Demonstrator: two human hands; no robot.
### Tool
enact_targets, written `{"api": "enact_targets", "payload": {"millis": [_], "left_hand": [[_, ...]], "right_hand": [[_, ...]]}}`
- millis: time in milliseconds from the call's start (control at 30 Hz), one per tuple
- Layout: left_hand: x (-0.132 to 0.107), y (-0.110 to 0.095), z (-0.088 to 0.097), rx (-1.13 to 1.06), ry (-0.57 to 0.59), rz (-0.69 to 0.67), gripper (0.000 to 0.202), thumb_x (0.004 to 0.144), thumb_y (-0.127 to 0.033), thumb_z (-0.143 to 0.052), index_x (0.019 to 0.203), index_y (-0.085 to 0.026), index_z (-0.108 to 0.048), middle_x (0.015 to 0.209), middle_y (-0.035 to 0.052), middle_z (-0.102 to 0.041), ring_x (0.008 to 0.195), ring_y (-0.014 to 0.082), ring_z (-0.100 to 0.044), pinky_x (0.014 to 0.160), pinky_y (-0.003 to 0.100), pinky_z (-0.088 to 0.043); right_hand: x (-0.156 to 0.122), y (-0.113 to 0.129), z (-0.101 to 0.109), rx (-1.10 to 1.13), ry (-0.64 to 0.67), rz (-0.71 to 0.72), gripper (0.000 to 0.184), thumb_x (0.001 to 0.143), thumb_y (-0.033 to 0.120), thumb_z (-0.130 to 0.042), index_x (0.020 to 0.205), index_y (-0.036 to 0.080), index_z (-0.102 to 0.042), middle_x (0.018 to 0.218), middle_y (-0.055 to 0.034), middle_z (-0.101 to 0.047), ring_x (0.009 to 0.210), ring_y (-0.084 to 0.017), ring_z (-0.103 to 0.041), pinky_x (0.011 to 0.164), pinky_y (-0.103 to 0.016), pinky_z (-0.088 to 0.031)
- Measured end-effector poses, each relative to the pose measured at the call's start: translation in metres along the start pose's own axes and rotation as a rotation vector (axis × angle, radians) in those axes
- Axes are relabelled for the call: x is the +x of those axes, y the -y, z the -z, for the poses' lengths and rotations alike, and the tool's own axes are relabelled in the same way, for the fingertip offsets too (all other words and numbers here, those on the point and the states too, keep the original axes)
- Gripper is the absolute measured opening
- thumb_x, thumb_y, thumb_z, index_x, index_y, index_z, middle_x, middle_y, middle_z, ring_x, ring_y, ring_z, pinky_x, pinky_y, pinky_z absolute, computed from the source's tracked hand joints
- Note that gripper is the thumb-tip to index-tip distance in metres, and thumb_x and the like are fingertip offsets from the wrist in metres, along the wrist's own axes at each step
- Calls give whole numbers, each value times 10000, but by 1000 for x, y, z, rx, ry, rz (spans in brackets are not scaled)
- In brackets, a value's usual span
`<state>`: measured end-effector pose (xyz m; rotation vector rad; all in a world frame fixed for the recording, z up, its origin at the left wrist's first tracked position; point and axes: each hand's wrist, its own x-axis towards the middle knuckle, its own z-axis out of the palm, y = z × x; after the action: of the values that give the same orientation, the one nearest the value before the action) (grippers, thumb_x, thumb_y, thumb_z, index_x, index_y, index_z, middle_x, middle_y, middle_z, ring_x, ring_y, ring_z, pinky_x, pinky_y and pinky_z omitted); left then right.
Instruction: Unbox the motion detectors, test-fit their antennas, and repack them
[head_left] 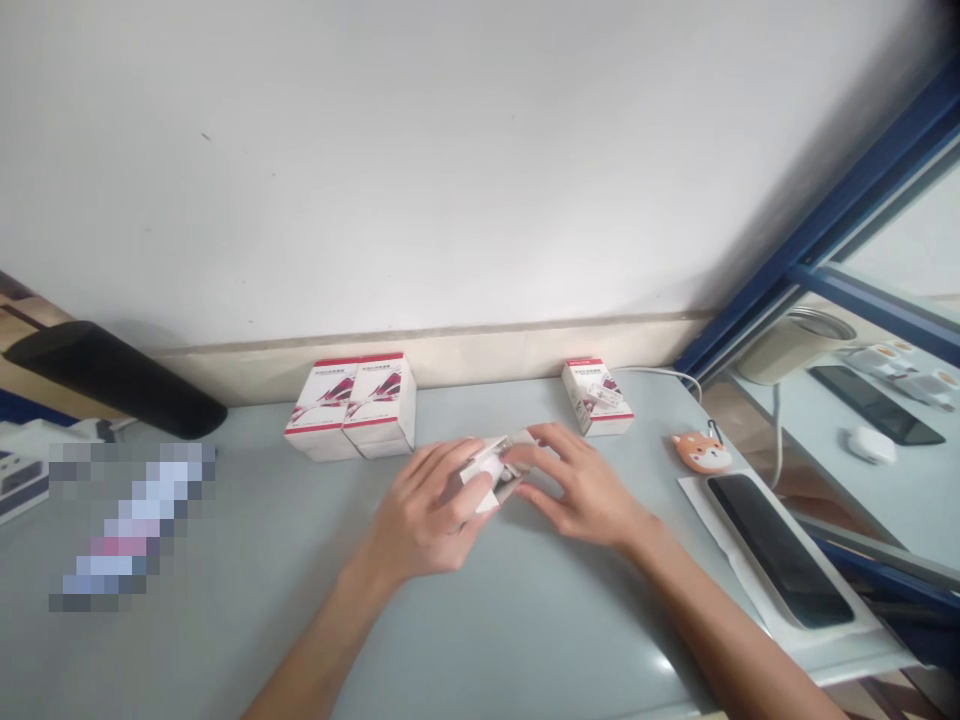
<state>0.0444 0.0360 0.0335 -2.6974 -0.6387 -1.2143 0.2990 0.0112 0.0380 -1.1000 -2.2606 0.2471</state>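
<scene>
Head view: our two hands meet at a small open box

We hold both hands in front of us, over the middle of the surface (480, 640). Our left forearm (337, 605) rises from seven o'clock and our right forearm (697, 600) from five, so that they converge on the open box (480, 500). Our left hand (431, 505) grips it: fingers curl over the far side, and the thumb lies across the near white face. Our right hand (577, 490) comes to its three o'clock side, wrist slightly arched, with the index finger bent to the opening and the thumb lower and apart from it. We cannot tell whether those right fingertips pinch a flap, touch the contents or only rest there. Something pale shows inside the opening, too hidden for us to name.

Taking the open box as the clock's centre, we see a pair of banded cartons (371, 400) at ten o'clock, side by side near the wall (480, 180). At two o'clock stands a single carton (592, 395), red along its top. An orange animal-face case (703, 452) sits at three, and just below it a dark-screened phone (780, 550) lies towards four. A long black object (112, 375) leans out at about nine.
</scene>
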Motion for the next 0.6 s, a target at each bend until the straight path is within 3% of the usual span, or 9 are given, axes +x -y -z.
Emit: {"api": "enact_targets", "payload": {"millis": [133, 233, 333, 367, 467, 600], "left_hand": [[1, -2, 0, 10, 12, -22, 482, 831, -67, -739, 1228, -231, -522, 1306, 214, -689, 1192, 311, -699, 923, 487, -604], [1, -5, -1, 1, 22, -36, 464, 826, -46, -716, 1217, -215, -533, 1290, 223, -691, 1192, 318, -698, 931, 496, -605], [0, -5, -2, 0, 36, -27, 456, 827, -29, -685, 1212, -224, -535, 1301, 214, -689, 1197, 314, -694, 933, 505, -602], [-1, -5, -2, -2, 38, -15, 461, 830, -31, -681, 1215, -233, -531, 1304, 205, -690, 1197, 309, -694, 933, 504, -601], [0, -3, -1, -19, 27, 20, 480, 841, -52, -691, 1239, -256, -515, 1294, 186, -699, 1175, 293, -703, 929, 495, -602], [2, -2, 1, -23, 16, 20, 480, 843, -61, -701, 1238, -257, -512, 1277, 185, -704, 1146, 292, -716, 916, 488, -602]], "right_hand": [[2, 4, 8, 215, 28, -41, 302, 972, 246, -661, 1262, 249, -576, 1269, -119, -622, 1127, -252, -637, 978, -407, -541], [3, 5, 15, 361, 93, -92, 273, 959, 223, -667, 1209, 253, -563, 1166, -71, -650, 1021, -224, -633, 919, -376, -536], [2, 3, 19, 486, 131, -164, 91, 1021, 243, -585, 1112, 246, -573, 1053, -41, -667, 929, -196, -623, 860, -345, -528], [2, 2, 18, 505, 126, -183, 32, 1041, 246, -556, 1060, 242, -581, 1015, -35, -667, 901, -187, -619, 840, -332, -523], [2, 0, 15, 500, 81, -199, 112, 1056, 243, -540, 963, 234, -602, 935, -20, -667, 838, -168, -613, 782, -300, -503], [2, -2, 12, 485, 52, -167, 58, 1039, 235, -586, 1022, 241, -641, 964, -20, -695, 848, -164, -642, 790, -299, -515]]}}
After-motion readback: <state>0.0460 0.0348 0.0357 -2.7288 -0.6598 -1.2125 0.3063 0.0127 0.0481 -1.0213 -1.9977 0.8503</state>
